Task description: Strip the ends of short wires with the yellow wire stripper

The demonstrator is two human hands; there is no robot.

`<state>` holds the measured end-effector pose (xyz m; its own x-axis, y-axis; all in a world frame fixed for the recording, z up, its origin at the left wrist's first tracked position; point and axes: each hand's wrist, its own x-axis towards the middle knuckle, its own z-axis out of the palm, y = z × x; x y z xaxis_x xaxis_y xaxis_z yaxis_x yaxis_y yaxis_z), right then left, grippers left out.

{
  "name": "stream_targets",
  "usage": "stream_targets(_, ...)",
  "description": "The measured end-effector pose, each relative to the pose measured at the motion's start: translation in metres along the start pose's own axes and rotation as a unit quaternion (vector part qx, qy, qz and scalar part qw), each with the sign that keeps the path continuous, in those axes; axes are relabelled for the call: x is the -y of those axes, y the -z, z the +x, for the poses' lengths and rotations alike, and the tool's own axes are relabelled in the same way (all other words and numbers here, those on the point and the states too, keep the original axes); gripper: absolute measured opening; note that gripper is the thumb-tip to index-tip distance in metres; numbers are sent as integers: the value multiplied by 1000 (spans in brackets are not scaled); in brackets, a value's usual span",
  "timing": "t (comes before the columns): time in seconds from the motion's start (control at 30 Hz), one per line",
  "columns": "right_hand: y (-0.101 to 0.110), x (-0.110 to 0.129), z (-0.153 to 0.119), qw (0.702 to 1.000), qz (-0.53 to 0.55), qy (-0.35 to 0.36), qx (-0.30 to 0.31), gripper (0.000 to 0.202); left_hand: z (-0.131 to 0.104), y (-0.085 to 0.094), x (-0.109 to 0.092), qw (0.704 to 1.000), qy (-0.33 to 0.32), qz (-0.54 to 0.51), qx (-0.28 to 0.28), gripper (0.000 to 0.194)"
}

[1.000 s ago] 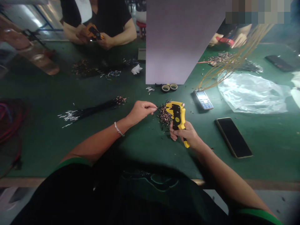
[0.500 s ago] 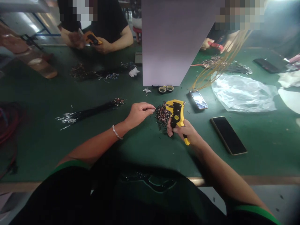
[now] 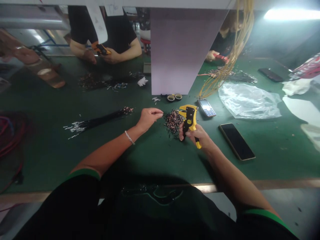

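My right hand (image 3: 198, 134) is wrapped round the handles of a yellow and black wire stripper (image 3: 189, 118), its jaws pointing up and left. My left hand (image 3: 149, 119) is closed in a pinch, thumb against forefinger; whatever is between the fingertips is too small to make out. Between the two hands lies a heap of short copper-tipped wire offcuts (image 3: 173, 121), just beyond the left fingertips and beside the tool's jaws. Left of my left hand, a bundle of black wires (image 3: 105, 119) rests on the green table (image 3: 150, 160), with pale tips at one end and coppery tips at the other.
A white panel (image 3: 172, 50) stands upright ahead, with two tape rolls (image 3: 174, 97) at its foot. To the right are a keypad phone (image 3: 207, 107), a smartphone (image 3: 237, 141) and a plastic bag (image 3: 250, 100). Yellow wires (image 3: 232, 63) hang down. Co-workers' hands hold tools across the table.
The view has tilted up and shifted slightly. The stripper's jaws now sit slightly apart from the offcut heap. Both hands keep much the same pose.
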<state>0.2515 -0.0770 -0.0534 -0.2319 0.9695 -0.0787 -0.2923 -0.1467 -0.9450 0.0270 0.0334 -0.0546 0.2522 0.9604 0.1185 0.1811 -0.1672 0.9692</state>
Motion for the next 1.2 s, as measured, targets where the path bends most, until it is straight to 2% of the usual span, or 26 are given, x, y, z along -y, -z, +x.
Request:
stream_targets(0.27,-2,2,-2,1000,11,17,8,38,-4,-2,5,1000,17,-19,-6,15)
stream_targets(0.47,0,-5,3,1000,5,19,18,43,-5,7,11,1000,21,2,-20,19)
stream_targets(0.7,-8,-5,1,1000,-5,19,8,43,2,15,16,999,30,-4,-45,19)
stream_targets(0.97,-11,2,-5,998,-33,-22,-44,43,1,16,19,998,48,-19,-44,15)
stream_targets(1.2,-11,-4,-8,998,-30,-39,-36,44,1,19,22,997,57,-14,-45,13)
